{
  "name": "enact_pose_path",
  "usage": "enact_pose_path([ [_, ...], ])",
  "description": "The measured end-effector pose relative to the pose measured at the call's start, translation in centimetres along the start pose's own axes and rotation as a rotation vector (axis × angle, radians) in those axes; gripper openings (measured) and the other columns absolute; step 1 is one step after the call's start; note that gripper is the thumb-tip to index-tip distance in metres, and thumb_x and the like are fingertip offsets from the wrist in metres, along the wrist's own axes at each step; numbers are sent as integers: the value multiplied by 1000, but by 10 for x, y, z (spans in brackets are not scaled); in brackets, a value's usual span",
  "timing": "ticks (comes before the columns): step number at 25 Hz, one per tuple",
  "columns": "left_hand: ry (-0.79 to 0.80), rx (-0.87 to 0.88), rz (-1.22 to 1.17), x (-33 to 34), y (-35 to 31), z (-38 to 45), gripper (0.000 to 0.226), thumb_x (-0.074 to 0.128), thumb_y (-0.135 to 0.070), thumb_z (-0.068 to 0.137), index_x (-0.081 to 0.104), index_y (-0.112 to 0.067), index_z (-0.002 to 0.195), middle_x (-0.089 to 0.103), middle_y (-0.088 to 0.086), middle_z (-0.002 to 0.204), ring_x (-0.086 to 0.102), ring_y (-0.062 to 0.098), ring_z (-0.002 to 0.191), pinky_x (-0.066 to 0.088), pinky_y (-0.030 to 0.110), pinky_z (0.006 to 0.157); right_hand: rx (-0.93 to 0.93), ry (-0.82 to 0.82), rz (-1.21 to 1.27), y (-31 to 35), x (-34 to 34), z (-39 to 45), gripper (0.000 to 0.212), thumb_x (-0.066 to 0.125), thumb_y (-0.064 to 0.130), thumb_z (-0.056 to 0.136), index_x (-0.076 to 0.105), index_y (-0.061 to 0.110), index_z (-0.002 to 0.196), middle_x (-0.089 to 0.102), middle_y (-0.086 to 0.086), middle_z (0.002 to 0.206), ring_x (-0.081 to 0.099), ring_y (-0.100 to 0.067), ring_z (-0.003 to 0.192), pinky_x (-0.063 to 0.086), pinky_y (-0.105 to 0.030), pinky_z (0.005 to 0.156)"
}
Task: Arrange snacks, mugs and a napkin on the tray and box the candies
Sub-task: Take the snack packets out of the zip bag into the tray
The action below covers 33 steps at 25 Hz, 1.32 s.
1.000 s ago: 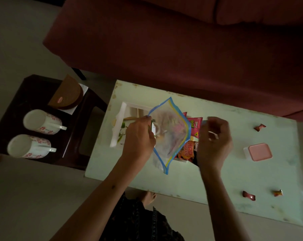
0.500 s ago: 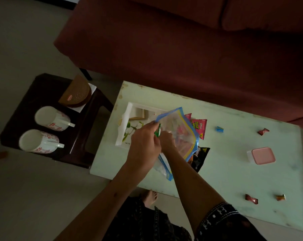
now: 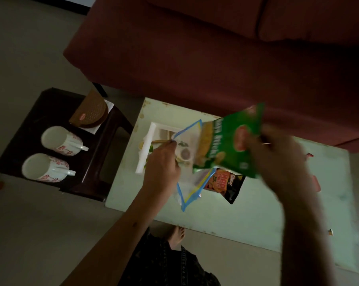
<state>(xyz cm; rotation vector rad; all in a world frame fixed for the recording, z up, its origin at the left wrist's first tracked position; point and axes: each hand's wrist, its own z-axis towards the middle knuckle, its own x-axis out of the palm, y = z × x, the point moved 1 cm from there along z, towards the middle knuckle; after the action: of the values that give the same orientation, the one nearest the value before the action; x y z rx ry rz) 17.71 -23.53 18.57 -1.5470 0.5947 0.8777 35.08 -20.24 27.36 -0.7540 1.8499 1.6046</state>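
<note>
Green foil showed brightest in the dim room: a green snack packet was held in the air above the pale green surface, pinched at its right edge by the right hand, whose grip was clamped on it, though that hand was blurred. The left hand had its fingers closed on the upper rim of a clear zip bag with a blue and yellow edge, which hung over the white tray. Just beside the bag's lower right side, a black and orange snack packet lay flat on the surface. Two wrapped candies, one past the right hand and one near the right forearm, lay well apart on the surface. On a dark side table to the left lay two white floral mugs on their sides, with a brown half-round napkin holder behind them.
</note>
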Motion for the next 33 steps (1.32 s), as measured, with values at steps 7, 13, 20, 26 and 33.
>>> enact_pose_path([
  [7,-159,-194,-12,-47,39,10,38,60,2,77,61,-2,115,71,22,100,67,33,88,49,33,82,165,-225,122,-80,-2,11,18,60,32,84,63,15,86,68,-3,84,63,-20,71,49,-25,60],
  [13,-111,-151,-52,-38,26,7,39,61,1,78,60,-4,117,72,22,91,68,30,81,43,18,74,512,172,207,-182,154,23,29,59,30,90,59,1,92,68,-20,101,66,-34,90,57,-40,75],
  [20,-85,-124,-93,-22,21,-2,42,58,3,79,58,-6,120,72,21,90,65,21,66,37,6,69,589,143,79,-227,191,26,26,59,26,90,65,4,102,67,-19,105,61,-31,91,38,-24,64],
  [26,-89,-68,-95,-16,17,-8,42,59,2,79,58,-7,120,73,19,86,67,28,74,41,13,72,599,182,-10,-236,183,41,22,53,10,90,68,4,105,69,-18,107,63,-33,97,44,-28,68],
  [33,-125,15,-141,-11,12,-18,37,58,4,78,64,-9,113,73,16,84,66,29,70,52,27,71,689,-122,53,-200,154,22,22,54,19,84,70,11,97,70,-17,103,63,-34,100,45,-29,73],
])
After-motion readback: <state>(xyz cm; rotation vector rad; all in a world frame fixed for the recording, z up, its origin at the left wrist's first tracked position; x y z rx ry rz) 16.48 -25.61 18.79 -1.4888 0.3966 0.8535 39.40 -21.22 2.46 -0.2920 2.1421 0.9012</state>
